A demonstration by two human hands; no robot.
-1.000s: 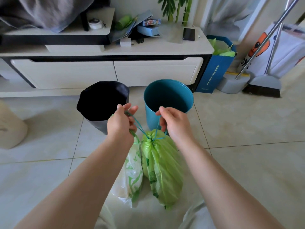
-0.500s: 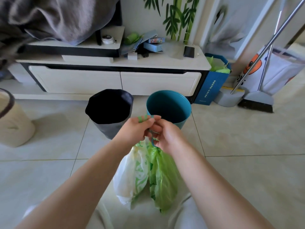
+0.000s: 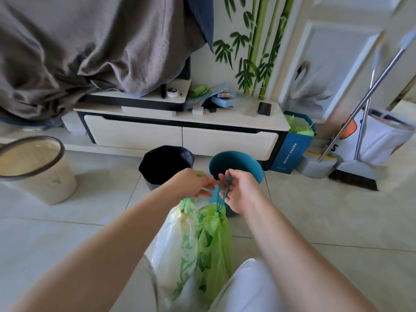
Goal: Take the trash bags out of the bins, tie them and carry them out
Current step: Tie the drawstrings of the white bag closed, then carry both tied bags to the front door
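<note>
Two filled trash bags hang in front of me, off the floor. The white bag with green print hangs from my left hand, which grips its green drawstring. The green bag hangs from teal drawstrings pinched in my right hand. My hands nearly touch, fingertips together over the strings. Behind them stand a bin lined with a black bag and a bare teal bin, both on the tiled floor.
A cream bin with a dark rim stands at the left. A low white TV cabinet runs behind the bins, under a grey cloth. At the right are a blue paper bag, a dustpan and broom, and a white tote.
My hands came together from pulling the strings apart, and both bags lifted off the floor. My view rose, showing more wall and the cream bin.
</note>
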